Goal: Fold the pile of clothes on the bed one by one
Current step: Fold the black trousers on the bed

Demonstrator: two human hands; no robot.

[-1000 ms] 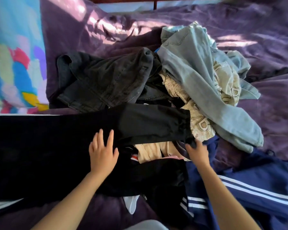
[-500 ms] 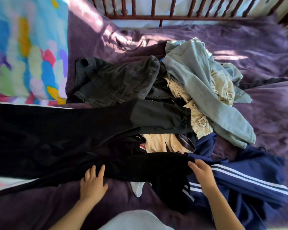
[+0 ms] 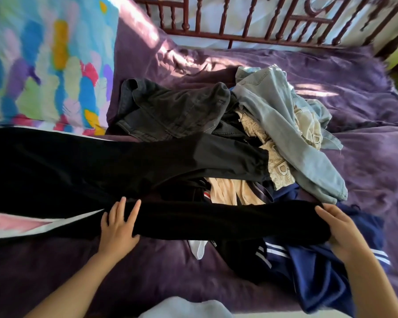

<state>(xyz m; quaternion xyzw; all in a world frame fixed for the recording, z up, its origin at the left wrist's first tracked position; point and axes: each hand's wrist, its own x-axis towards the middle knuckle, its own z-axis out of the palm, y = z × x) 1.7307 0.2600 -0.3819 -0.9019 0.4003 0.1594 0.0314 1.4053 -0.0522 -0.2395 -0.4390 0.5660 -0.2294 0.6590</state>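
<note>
Two grips on black trousers [image 3: 216, 222] at the near edge of the bed [image 3: 354, 88], left grip [image 3: 118, 227] wide, pressing flat, right grip [image 3: 339, 231] holding the cuff.

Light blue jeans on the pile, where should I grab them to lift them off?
Probably the near leg hem, coming from the right: the light blue jeans lie on top of the pile, and that end sits uncovered beside the purple blanket.

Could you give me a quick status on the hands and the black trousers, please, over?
Left hand flat on black trousers, near leg. Right hand holds that leg's cuff. Legs apart, not yet folded. Trousers lie across the clothes pile.
</note>
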